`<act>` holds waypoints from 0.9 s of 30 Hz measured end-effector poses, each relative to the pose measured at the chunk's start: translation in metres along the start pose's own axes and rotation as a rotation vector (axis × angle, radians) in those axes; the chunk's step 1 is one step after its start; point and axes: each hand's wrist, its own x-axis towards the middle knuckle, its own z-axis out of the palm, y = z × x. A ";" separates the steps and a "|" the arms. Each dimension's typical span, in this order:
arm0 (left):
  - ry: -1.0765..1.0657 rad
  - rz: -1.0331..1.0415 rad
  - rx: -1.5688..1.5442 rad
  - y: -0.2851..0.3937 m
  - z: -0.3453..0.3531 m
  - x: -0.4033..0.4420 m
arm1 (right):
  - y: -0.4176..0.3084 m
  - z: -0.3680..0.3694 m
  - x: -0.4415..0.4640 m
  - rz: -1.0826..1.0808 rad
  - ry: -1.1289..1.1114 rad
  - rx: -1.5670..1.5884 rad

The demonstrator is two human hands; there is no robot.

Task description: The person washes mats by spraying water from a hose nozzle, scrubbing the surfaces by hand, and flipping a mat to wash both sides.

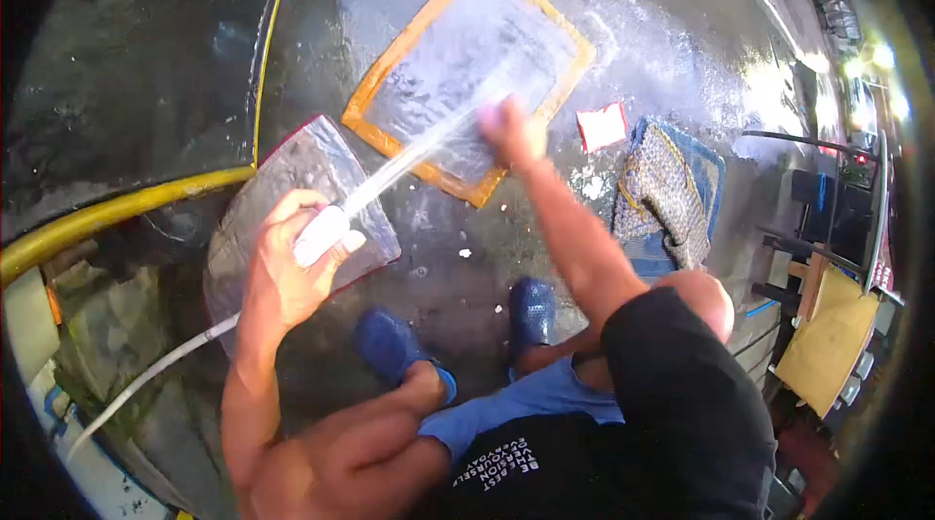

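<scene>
My left hand (282, 272) is closed around a white hose nozzle (319, 236). A grey-white hose (161, 362) trails away from it to the lower left. From the nozzle a jet of water (414, 152) shoots up and right onto a rectangular mat (375, 84) with an orange border and a wet, greyish middle. Over the mat's lower right part is my right hand (516, 133), smeared by motion. A pinkish patch shows at its fingers, and I cannot make out whether it is a held object.
A grey mat with a red edge (282, 179) lies beneath the left hand. To the right are a red-and-white packet (602, 127), a crumpled woven cloth (667, 184) and a blue mat (709, 191). A yellow pipe (127, 208) runs along the left. The floor is wet.
</scene>
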 end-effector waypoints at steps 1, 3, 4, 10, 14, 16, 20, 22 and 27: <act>-0.004 -0.033 0.003 0.002 -0.004 -0.006 | 0.009 0.021 0.008 0.004 0.094 0.044; 0.006 -0.046 0.021 0.000 -0.011 -0.004 | 0.049 0.093 0.034 0.001 0.320 0.136; 0.013 -0.042 0.023 -0.004 -0.008 -0.003 | 0.034 0.089 0.014 -0.044 0.264 0.061; 0.006 0.002 0.040 -0.001 -0.007 0.004 | 0.021 0.044 -0.007 -0.309 -0.071 -0.149; 0.042 -0.127 -0.041 -0.010 -0.011 -0.006 | 0.213 0.037 0.142 -0.092 0.486 0.114; 0.034 -0.103 -0.024 -0.012 -0.008 -0.002 | 0.109 -0.027 0.073 0.108 0.434 -0.192; -0.011 -0.109 -0.014 -0.001 -0.005 0.016 | 0.048 0.047 -0.014 -0.024 0.370 -0.126; -0.028 -0.085 0.003 0.003 0.001 0.022 | 0.039 0.039 -0.025 -0.340 0.344 -0.056; -0.026 -0.069 0.054 0.003 -0.001 0.023 | 0.101 -0.021 0.099 -0.095 0.254 -0.110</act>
